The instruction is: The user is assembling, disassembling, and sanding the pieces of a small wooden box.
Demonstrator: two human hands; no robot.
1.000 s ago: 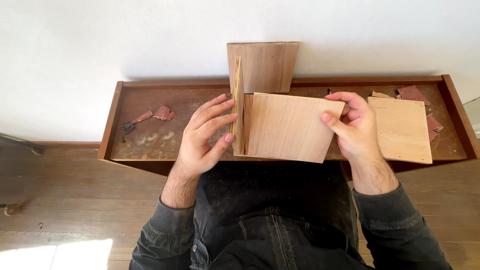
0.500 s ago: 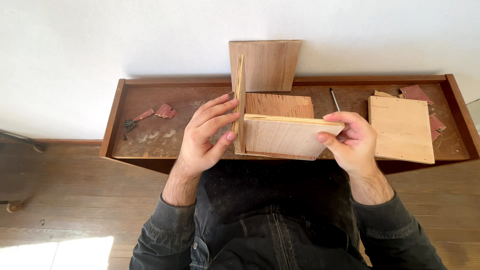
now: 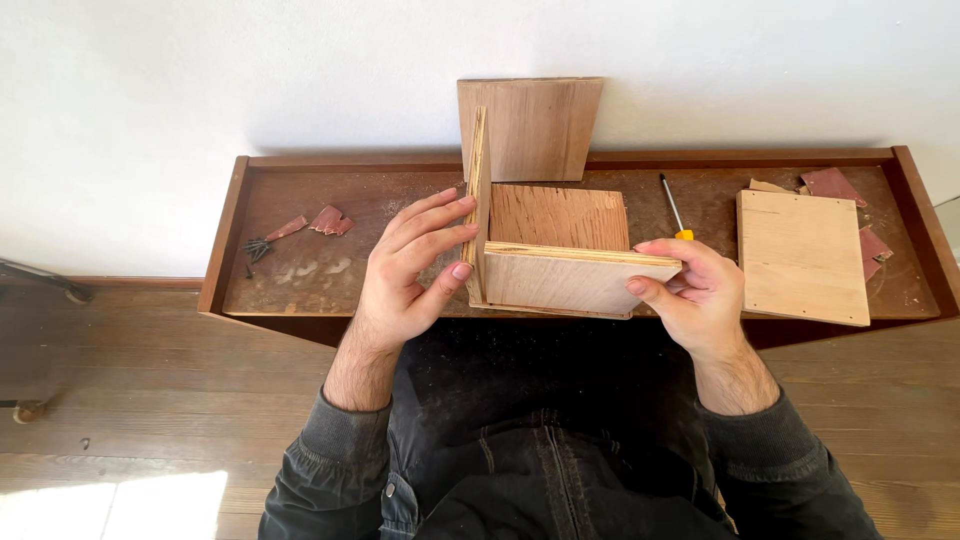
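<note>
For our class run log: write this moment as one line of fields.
left hand: steadies upright side panel | right hand: holds front panel on edge | base panel: flat between them | tray table: beneath

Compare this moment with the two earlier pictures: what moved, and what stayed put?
The right hand has tipped the front plywood panel from facing the camera to nearly upright on edge, uncovering the flat base panel. No grip was released. The left hand still steadies the upright side panel. The loose board, the screwdriver and the leaning back panel are unmoved.
</note>
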